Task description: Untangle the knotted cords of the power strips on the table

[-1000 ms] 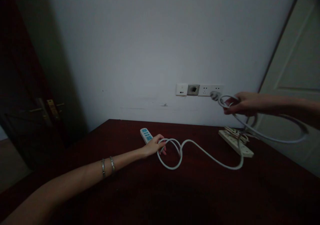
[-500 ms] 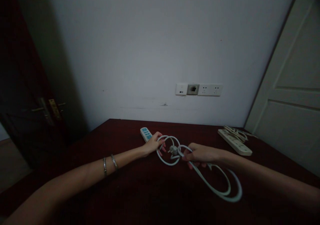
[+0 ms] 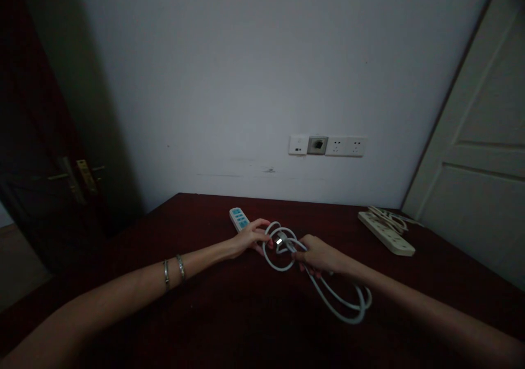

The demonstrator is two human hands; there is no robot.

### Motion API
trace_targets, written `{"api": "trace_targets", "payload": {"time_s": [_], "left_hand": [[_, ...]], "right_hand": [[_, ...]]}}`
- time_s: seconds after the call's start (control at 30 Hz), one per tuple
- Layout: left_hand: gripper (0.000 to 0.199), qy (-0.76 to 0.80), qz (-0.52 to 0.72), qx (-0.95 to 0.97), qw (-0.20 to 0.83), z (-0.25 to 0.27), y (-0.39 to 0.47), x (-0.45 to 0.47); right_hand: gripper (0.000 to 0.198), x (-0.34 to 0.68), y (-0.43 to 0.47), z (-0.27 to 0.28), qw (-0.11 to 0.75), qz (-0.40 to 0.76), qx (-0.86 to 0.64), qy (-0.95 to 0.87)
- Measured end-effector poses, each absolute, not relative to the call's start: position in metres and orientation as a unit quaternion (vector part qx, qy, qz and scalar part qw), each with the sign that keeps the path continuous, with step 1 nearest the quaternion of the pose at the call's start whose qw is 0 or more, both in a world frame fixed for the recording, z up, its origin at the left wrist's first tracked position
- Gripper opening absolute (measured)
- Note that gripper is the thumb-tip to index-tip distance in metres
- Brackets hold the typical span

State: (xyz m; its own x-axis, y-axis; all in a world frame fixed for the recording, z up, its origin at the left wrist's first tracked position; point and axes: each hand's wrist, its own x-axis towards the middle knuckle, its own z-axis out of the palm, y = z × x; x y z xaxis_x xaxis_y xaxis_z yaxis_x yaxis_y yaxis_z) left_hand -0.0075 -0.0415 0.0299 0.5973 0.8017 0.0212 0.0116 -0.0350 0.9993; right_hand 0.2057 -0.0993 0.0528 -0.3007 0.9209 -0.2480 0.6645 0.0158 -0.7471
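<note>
A white power cord [image 3: 345, 319] is looped between my two hands, above the dark red table. My left hand [image 3: 249, 238] pinches the left side of a round loop, with its fingertips at the cord. Wrapped round several strands, my right hand [image 3: 318, 254] grips the cord further right, and loose loops hang below it. The cord's plug [image 3: 281, 240] shows inside the loop between the hands, its metal prongs catching the light. Just behind my left hand lies a white power strip [image 3: 239, 218] with blue socket faces, its near end hidden by the hand.
On the right of the table [image 3: 229, 314] lies a second, cream power strip [image 3: 386, 235] with its own bundled cord [image 3: 388, 220]. Wall sockets [image 3: 345, 146] are set in the wall behind. A dark door [image 3: 36, 194] stands left, a pale panelled door [image 3: 479, 139] right.
The loops hanging from my right hand have swung left and drawn closer together. My right hand has shifted slightly left, and the plug has turned so its prongs show brightly.
</note>
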Motion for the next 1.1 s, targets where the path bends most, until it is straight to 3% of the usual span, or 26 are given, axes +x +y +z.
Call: {"api": "trace_targets", "payload": {"time_s": [0.17,0.47,0.7,0.83,1.0,1.1], "left_hand": [[0.042,0.342,0.322,0.636,0.613,0.029,-0.042,-0.004],[0.045,0.281,0.277,0.656,0.643,0.029,-0.034,-0.004],[0.02,0.276,0.256,0.747,0.548,0.029,-0.036,-0.006],[0.011,0.318,0.239,0.756,0.52,0.031,-0.036,0.0],[0.05,0.421,0.215,0.712,0.52,0.028,-0.032,0.016],[0.054,0.461,0.235,0.644,0.564,0.025,-0.029,0.023]], "right_hand": [[0.001,0.189,-0.094,0.033,0.212,0.415,-0.567,-0.679],[0.02,0.168,-0.078,0.013,0.266,0.503,-0.542,-0.618],[0.011,0.168,-0.073,0.013,0.375,0.616,-0.413,-0.557],[0.03,0.167,-0.076,0.015,0.418,0.658,-0.387,-0.492],[0.034,0.16,-0.071,0.002,0.472,0.622,-0.444,-0.439],[0.033,0.16,-0.068,-0.005,0.478,0.607,-0.454,-0.444]]}}
